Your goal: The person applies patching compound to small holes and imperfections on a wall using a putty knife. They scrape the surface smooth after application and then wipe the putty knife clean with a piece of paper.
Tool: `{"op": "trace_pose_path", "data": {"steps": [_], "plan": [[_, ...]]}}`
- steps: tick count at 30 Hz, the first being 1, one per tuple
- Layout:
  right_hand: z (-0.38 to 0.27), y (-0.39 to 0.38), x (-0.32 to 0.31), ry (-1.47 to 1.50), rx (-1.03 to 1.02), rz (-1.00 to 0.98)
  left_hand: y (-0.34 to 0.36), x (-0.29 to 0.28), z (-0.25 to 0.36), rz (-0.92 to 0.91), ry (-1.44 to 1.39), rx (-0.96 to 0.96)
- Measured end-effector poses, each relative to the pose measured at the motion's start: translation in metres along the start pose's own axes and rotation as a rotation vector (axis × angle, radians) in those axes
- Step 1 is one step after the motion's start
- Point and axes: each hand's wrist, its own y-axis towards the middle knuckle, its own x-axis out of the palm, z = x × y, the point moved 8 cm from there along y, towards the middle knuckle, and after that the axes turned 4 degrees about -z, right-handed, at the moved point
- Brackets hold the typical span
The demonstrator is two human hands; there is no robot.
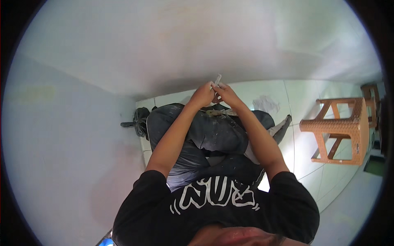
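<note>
Both hands meet in front of my lap, close to the foot of the pale wall. My left hand is closed, its fingertips drawn together against those of my right hand, which is closed as well. Between them a thin whitish strip sticks up; its lower part is hidden by the fingers and its kind is unclear. Just below the hands, a long, narrow, stained brownish-grey thing lies across my dark, white-speckled trousers.
The pale wall rises directly ahead, and another wall stands close on the left. A knotted black plastic bag sits in the left corner. Crumpled whitish sheeting lies on the tiled floor. A brown woven-pattern stool is at right.
</note>
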Motion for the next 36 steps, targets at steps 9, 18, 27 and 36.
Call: {"op": "trace_pose_path", "data": {"steps": [9,18,27,36], "plan": [[-0.057,-0.012,-0.045,-0.687,-0.52,0.331,-0.003,-0.002,0.028,-0.072,0.068,0.125],[-0.088,-0.025,-0.122,-0.447,-0.525,0.542,0.02,0.008,-0.023,-0.148,0.294,-0.016],[-0.099,-0.028,-0.154,-0.379,-0.624,0.589,0.014,0.009,-0.025,-0.14,0.356,-0.081],[-0.083,-0.02,-0.157,-0.26,-0.46,0.576,0.012,0.012,-0.046,-0.192,0.367,-0.141]]}}
